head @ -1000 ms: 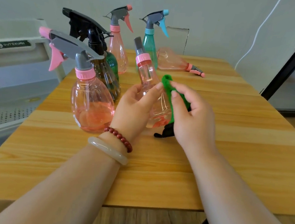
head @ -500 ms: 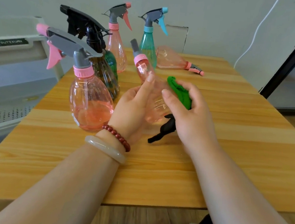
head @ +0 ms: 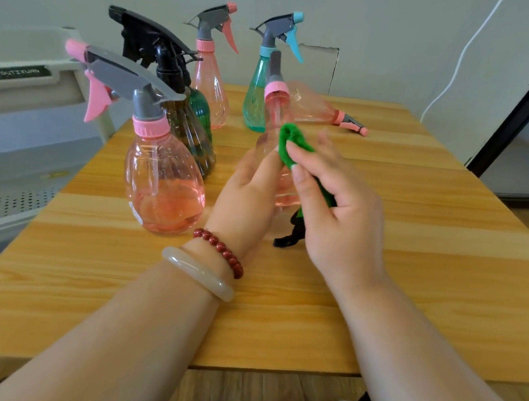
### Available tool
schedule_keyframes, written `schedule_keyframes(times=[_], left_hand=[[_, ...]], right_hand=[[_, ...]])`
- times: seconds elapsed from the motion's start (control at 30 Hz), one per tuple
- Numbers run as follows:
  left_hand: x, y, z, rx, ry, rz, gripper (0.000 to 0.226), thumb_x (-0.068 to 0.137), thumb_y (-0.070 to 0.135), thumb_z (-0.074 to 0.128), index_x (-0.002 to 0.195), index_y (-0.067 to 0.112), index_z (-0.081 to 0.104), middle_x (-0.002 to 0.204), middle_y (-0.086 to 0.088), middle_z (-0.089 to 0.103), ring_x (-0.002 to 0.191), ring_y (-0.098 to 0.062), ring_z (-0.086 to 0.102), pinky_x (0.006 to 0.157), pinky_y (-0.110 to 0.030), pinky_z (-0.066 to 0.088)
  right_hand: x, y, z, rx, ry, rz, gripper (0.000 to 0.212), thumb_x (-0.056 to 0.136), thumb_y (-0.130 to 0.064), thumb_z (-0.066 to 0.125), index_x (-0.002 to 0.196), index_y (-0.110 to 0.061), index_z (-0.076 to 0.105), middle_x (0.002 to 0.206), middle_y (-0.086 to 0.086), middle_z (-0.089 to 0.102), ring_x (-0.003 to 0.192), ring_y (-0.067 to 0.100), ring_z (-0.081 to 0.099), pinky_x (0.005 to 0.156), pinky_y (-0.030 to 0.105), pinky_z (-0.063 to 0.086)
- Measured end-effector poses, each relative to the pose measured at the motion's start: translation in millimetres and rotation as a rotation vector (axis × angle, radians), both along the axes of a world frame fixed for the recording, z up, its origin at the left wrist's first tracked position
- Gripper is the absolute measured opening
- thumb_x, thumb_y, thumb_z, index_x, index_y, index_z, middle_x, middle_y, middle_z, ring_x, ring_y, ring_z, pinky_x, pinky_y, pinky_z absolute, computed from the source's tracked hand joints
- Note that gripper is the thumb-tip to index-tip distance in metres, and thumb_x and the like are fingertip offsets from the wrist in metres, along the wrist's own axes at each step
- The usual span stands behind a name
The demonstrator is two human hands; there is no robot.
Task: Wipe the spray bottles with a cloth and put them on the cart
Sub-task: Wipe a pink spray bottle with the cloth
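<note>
- The left hand (head: 248, 192) had its grip closed round the lower body of a pink spray bottle (head: 276, 119), with the fingers wrapped on from the 9 o'clock side.
- The bottle's long axis ran nearly upright, base at 6 o'clock and pink collar at 12, leaning a little toward 11. The hands hid whether the base touched the surface (head: 427, 251).
- The right hand (head: 341, 212) came in from 3 o'clock. Its grip pinched a green cloth (head: 288, 145) between thumb and forefinger, and the wad pressed against the bottle's shoulder; the other fingers were loosely spread.
- The cart (head: 28, 93) stood beyond the surface edge at 9 o'clock from the bottle. The left hand was therefore nearer and, in my judgement, the likelier one to carry the bottle over.
- Other spray bottles (head: 163, 186) stood at 9 to 11 o'clock, between the held bottle and the cart. The carry would probably need to clear their triggers.
</note>
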State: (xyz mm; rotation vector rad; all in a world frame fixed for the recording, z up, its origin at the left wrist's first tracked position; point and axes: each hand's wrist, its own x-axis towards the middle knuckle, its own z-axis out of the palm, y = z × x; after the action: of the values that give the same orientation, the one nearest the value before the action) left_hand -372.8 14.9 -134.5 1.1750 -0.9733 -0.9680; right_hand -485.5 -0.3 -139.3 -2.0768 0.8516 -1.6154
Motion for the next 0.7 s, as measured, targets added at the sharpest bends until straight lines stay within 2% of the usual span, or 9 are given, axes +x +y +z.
schedule_keyframes(times=[0.1,0.17,0.2,0.27,0.33,0.4,0.53,0.63,0.7], left_hand=[[-3.7,1.8,2.8,-0.021,0.015,0.021,0.053,0.087,0.051,0.061,0.135,0.030,0.052,0.114,0.023,0.069,0.111,0.002,0.063,0.102,-0.037,0.048],[-6.5,2.2,2.6,-0.036,0.044,0.028,0.043,0.096,0.044,0.058,0.136,0.032,0.046,0.100,0.030,0.069,0.101,0.010,0.064,0.100,-0.031,0.047],[-7.3,2.4,3.4,-0.042,0.039,0.035,0.052,0.097,0.045,0.057,0.144,0.032,0.040,0.094,0.034,0.068,0.094,0.016,0.063,0.096,-0.028,0.047],[-5.4,1.1,3.2,-0.044,0.013,0.040,0.069,0.091,0.053,0.059,0.151,0.029,0.034,0.103,0.030,0.067,0.094,0.017,0.062,0.093,-0.027,0.048],[-2.8,0.7,4.1,-0.048,-0.022,0.059,0.083,0.079,0.060,0.057,0.152,0.027,0.035,0.125,0.017,0.065,0.114,0.003,0.061,0.102,-0.037,0.049],[-2.7,1.5,4.8,-0.057,0.004,0.064,0.085,0.078,0.061,0.059,0.153,0.028,0.033,0.131,0.014,0.062,0.121,-0.003,0.058,0.108,-0.043,0.045],[-4.8,0.2,-0.1,-0.096,0.029,0.072,0.079,0.074,0.068,0.060,0.145,0.039,0.039,0.127,0.021,0.063,0.119,-0.006,0.060,0.108,-0.047,0.045],[-6.4,0.3,-1.4,-0.144,-0.027,0.084,0.063,0.077,0.070,0.052,0.137,0.053,0.043,0.139,0.022,0.054,0.127,-0.003,0.054,0.107,-0.047,0.045],[-5.2,1.8,0.0,-0.194,-0.068,0.089,0.044,0.088,0.061,0.048,0.132,0.061,0.043,0.144,0.023,0.049,0.134,0.002,0.046,0.110,-0.048,0.042]], right_hand=[[0.0,-3.0,2.6,0.069,-0.062,-0.064,0.027,0.098,-0.014,0.058,0.123,-0.014,0.067,0.126,-0.009,0.065,0.126,0.001,0.054,0.105,0.016,0.041],[-2.4,-5.9,3.3,0.203,-0.111,-0.090,0.027,0.099,-0.016,0.057,0.124,-0.018,0.067,0.120,-0.018,0.063,0.114,-0.018,0.052,0.096,0.003,0.038],[-3.2,-6.5,2.6,0.228,-0.114,-0.090,0.027,0.100,-0.016,0.056,0.124,-0.018,0.066,0.121,-0.018,0.063,0.113,-0.020,0.051,0.095,0.001,0.036],[-1.2,-1.3,2.7,0.146,-0.077,-0.059,0.028,0.099,-0.014,0.056,0.126,-0.015,0.065,0.128,-0.009,0.063,0.126,-0.008,0.049,0.104,0.010,0.038],[3.2,5.5,0.2,-0.029,-0.001,-0.015,0.029,0.098,-0.010,0.058,0.126,-0.009,0.064,0.132,0.002,0.062,0.137,0.008,0.043,0.113,0.025,0.038],[4.9,4.4,-1.4,-0.054,0.004,-0.022,0.029,0.097,-0.010,0.058,0.126,-0.011,0.064,0.132,0.003,0.062,0.138,0.013,0.043,0.113,0.025,0.038],[-3.1,-4.7,6.9,0.343,-0.186,-0.133,0.025,0.100,-0.020,0.056,0.122,-0.022,0.068,0.116,-0.007,0.070,0.110,0.004,0.061,0.092,0.009,0.045],[-4.9,-1.8,9.0,0.220,-0.131,-0.109,0.026,0.100,-0.017,0.055,0.124,-0.020,0.066,0.121,-0.013,0.065,0.117,-0.004,0.058,0.096,0.007,0.041],[-2.3,2.0,5.1,0.054,-0.075,-0.044,0.028,0.099,-0.013,0.055,0.126,-0.013,0.064,0.129,-0.008,0.061,0.132,0.006,0.050,0.106,0.015,0.039]])
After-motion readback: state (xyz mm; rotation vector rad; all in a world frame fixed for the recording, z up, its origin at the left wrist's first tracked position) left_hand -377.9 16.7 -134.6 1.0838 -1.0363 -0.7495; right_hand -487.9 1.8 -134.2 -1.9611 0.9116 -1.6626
